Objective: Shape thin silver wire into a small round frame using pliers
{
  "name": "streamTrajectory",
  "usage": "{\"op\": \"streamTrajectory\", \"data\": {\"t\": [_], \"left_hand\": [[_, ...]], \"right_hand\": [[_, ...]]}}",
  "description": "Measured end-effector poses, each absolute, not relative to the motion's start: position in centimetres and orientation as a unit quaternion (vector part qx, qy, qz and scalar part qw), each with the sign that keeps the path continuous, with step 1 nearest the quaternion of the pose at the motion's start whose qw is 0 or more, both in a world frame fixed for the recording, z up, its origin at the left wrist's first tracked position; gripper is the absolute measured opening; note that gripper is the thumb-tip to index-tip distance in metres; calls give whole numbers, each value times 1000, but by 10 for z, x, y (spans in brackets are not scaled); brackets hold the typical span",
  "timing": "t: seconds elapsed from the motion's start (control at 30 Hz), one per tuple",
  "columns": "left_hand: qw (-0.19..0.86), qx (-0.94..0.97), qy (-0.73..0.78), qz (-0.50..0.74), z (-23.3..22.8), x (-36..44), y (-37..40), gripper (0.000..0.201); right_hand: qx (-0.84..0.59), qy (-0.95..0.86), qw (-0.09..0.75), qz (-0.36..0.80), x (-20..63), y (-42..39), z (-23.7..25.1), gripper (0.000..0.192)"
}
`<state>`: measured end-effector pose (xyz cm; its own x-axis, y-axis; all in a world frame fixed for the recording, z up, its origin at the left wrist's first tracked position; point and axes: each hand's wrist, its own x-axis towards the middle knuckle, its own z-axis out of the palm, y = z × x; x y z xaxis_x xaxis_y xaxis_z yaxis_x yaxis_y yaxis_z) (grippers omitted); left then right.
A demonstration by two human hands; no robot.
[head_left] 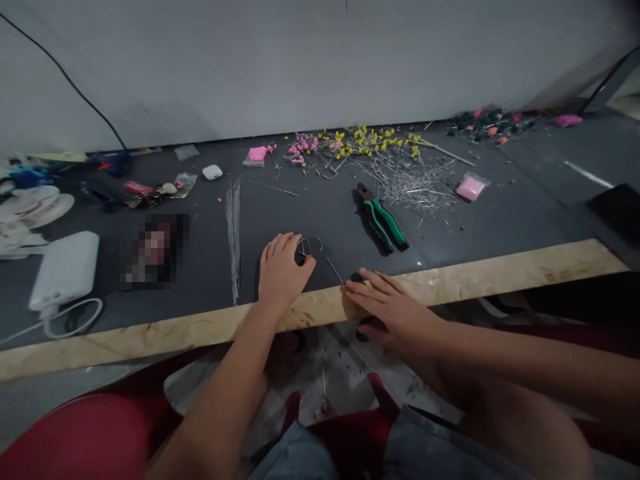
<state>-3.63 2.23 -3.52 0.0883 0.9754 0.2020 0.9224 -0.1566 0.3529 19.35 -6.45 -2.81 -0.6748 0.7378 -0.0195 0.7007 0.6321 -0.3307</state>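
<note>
My left hand (285, 267) lies palm down on the dark tabletop, its thumb and curled fingers around the left side of a thin metal wire ring (314, 245). How firmly it grips is partly hidden. My right hand (393, 303) rests over the wooden front edge with its fingers stretched out. A short piece of wire (335, 270) lies between the hands, one end reaching the right fingertips. Beyond the right hand are pliers (383, 220) with green and black handles. To the left of my left hand lies a bundle of long straight wires (233, 240).
Behind is a heap of wire pieces (415, 180) with yellow- and pink-tipped stems (370, 141). Pink bags (471, 187), a white power bank (67, 270) with a cable, and a white case (213, 172) lie about. A wooden strip (450, 275) edges the table; a wall stands behind.
</note>
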Motion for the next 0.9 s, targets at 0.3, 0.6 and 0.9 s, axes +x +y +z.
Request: {"op": "streamTrajectory", "data": {"t": [0.3,0.6,0.9], "left_hand": [[70,729,653,193,-32,-34,21,39],[58,732,651,192,-32,-34,21,37],[56,734,649,192,-33,-35,21,38]], "right_hand": [[-408,-882,115,204,197,4,-16,47],[-298,-918,-8,263,185,28,0,83],[-305,-921,-10,242,182,32,-3,90]]}}
